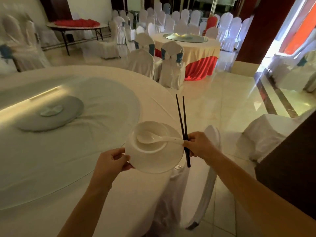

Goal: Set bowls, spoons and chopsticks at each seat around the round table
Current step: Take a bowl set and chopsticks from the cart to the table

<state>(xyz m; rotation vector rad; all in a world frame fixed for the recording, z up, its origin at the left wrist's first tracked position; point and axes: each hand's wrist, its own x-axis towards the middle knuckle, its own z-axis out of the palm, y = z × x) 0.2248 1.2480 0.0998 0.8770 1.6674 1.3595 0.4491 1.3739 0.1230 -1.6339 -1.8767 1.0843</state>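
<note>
- Far left, the bench: round, draped in soft white cloth, with a smooth glass turntable at its middle.
- Left hand pinches the plate rim, thumb on top, fingers under.
- On the plate rides a bowl, with a spoon lying in it; all glossy white ceramic, round, hard, probably slippery and chip-prone, so hold at the rims and keep the stack level.
- The stack hangs above the bench edge, not yet set down.
- Right hand curls round two black chopsticks: thin, stiff, light, gripped low on the shafts, tips up, just beside the spoon handle.
- Right again, a white-covered chair.
</note>
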